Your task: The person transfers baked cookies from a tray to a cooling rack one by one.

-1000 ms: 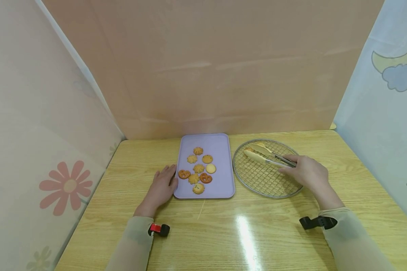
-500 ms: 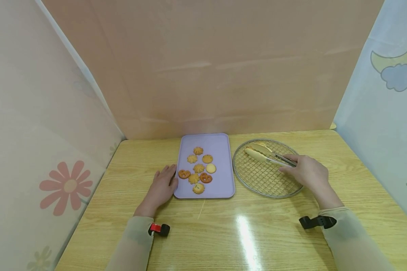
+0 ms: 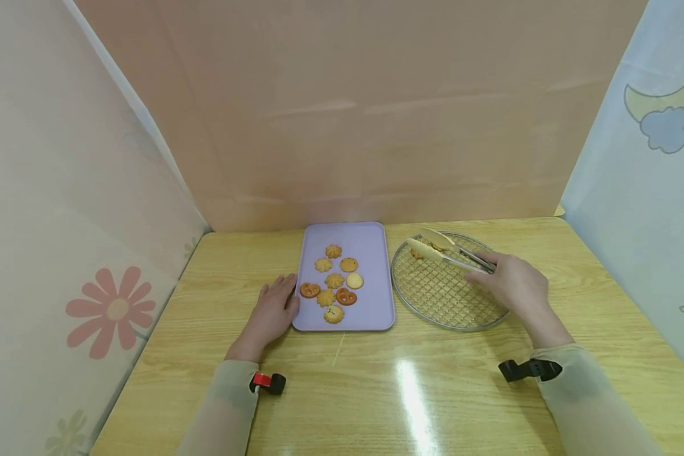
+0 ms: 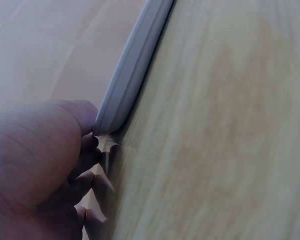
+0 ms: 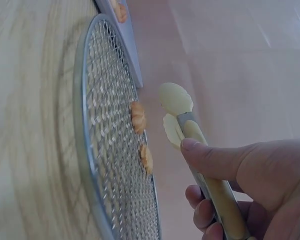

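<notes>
My right hand grips cream-tipped metal tongs; squeezing hard could crack a golden ridged cookie. My left hand lies relaxed.

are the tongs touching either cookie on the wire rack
Apart. The right wrist view shows the backdrop plainly between the tongs and both cookies.

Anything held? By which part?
Right hand holds the tongs by the handles. Left hand touches the left edge of the lilac tray; no grip evident.
</notes>
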Demonstrator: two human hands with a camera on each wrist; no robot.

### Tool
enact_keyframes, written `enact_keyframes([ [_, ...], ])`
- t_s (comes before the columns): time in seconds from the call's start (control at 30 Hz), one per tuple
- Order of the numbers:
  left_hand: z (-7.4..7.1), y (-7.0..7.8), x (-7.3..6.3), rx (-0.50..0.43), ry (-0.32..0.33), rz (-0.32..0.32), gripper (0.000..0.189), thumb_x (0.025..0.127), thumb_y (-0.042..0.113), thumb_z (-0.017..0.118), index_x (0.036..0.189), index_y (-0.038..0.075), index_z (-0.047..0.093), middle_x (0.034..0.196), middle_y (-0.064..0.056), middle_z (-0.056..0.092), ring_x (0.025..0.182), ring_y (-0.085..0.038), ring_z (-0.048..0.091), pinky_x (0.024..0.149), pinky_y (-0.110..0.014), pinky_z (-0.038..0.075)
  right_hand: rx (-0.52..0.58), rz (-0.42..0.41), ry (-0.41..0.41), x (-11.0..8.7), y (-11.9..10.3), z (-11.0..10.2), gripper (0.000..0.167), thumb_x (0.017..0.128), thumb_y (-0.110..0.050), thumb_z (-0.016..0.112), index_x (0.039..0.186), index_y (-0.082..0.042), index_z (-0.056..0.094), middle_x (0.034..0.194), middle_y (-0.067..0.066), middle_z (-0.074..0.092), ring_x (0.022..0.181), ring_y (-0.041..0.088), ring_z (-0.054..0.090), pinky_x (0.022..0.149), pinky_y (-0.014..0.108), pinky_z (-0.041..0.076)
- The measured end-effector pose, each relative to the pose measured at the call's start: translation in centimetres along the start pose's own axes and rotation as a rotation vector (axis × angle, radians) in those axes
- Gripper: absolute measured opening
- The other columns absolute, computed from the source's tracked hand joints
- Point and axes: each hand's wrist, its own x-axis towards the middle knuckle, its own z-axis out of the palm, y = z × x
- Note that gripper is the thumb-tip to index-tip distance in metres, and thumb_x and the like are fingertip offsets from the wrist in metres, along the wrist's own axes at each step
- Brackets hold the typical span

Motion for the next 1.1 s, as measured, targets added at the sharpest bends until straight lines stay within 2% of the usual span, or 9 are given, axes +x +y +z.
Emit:
enact_keyframes([
  [0.13, -0.1, 0.0, 0.2, 0.000, -0.012, -0.007, 0.059, 0.114, 0.019, 0.055, 0.167, -0.003, 0.041, 0.173, -0.021, 0.041, 0.165, -0.043, 0.027, 0.134, -0.064, 0.008, 0.005, -0.046, 0.027, 0.4, -1.0, 0.0, 0.081, 0.095, -0.060, 0.082, 0.160, -0.016, 0.061, 0.083, 0.011, 0.070, 0.081, 0.032, 0.062, 0.057, 0.042, 0.044],
  [0.27, -0.1, 0.0, 0.1, -0.005, 0.004, 0.003, 0.059, 0.113, 0.018, 0.056, 0.166, -0.005, 0.043, 0.171, -0.023, 0.043, 0.163, -0.045, 0.029, 0.134, -0.066, 0.010, 0.016, -0.077, 0.033, 0.5, -2.5, 0.3, 0.079, 0.095, -0.059, 0.082, 0.159, -0.016, 0.062, 0.077, 0.003, 0.066, 0.077, 0.028, 0.059, 0.058, 0.042, 0.043],
  [0.57, 0.0, 0.1, -0.1, -0.004, 0.022, 0.011, 0.058, 0.113, 0.017, 0.056, 0.164, -0.007, 0.045, 0.169, -0.025, 0.045, 0.162, -0.046, 0.031, 0.133, -0.067, 0.012, 0.001, -0.145, 0.047, 1.1, -5.8, 1.4, 0.074, 0.092, -0.055, 0.087, 0.154, -0.019, 0.068, 0.095, 0.006, 0.074, 0.077, 0.026, 0.058, 0.058, 0.040, 0.044],
  [0.77, 0.0, 0.1, 0.0, 0.008, 0.022, 0.009, 0.058, 0.113, 0.017, 0.057, 0.165, -0.006, 0.044, 0.169, -0.023, 0.045, 0.163, -0.045, 0.031, 0.134, -0.065, 0.012, -0.020, -0.136, 0.008, 1.8, -7.5, 2.0, 0.077, 0.091, -0.059, 0.086, 0.157, -0.025, 0.065, 0.079, 0.001, 0.064, 0.065, 0.023, 0.049, 0.053, 0.039, 0.040],
  [0.87, 0.0, 0.2, -0.1, 0.004, 0.021, 0.010, 0.058, 0.113, 0.017, 0.057, 0.165, -0.006, 0.044, 0.170, -0.023, 0.045, 0.163, -0.045, 0.031, 0.134, -0.065, 0.011, -0.025, -0.138, 0.002, 1.9, -8.1, 2.4, 0.079, 0.090, -0.061, 0.086, 0.158, -0.027, 0.064, 0.073, 0.001, 0.062, 0.065, 0.023, 0.051, 0.055, 0.039, 0.041],
  [1.1, 0.4, -0.4, 0.0, -0.027, 0.049, 0.034, 0.057, 0.112, 0.017, 0.057, 0.163, -0.007, 0.047, 0.167, -0.025, 0.047, 0.161, -0.048, 0.033, 0.132, -0.068, 0.014, -0.053, -0.169, 0.020, 2.5, -9.4, 3.1, 0.077, 0.088, -0.059, 0.089, 0.155, -0.026, 0.067, 0.095, 0.005, 0.078, 0.069, 0.024, 0.059, 0.054, 0.040, 0.044],
])
